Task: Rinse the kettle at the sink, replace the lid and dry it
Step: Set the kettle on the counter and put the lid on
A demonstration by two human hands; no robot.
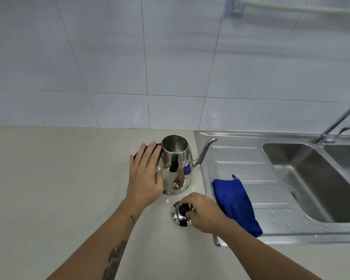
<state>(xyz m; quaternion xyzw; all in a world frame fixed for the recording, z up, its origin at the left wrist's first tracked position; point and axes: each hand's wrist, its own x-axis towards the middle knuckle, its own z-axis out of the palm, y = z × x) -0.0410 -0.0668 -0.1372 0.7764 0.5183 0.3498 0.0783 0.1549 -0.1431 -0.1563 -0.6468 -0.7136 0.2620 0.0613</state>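
A shiny steel kettle (pixel 177 168) stands upright on the beige counter, its mouth uncovered and its thin spout pointing right toward the sink. My left hand (pixel 146 174) lies flat against the kettle's left side, fingers spread over its dark handle. The steel lid (pixel 179 216) with a black knob rests on the counter just in front of the kettle. My right hand (pixel 202 213) pinches that knob with its fingertips. A blue cloth (pixel 236 203) lies on the sink's drainboard to the right of the lid.
The steel sink (pixel 303 178) with its ribbed, wet drainboard fills the right side, a tap (pixel 339 122) rising at its back. A white tiled wall runs behind the counter (pixel 59 178), with a rail at the top right.
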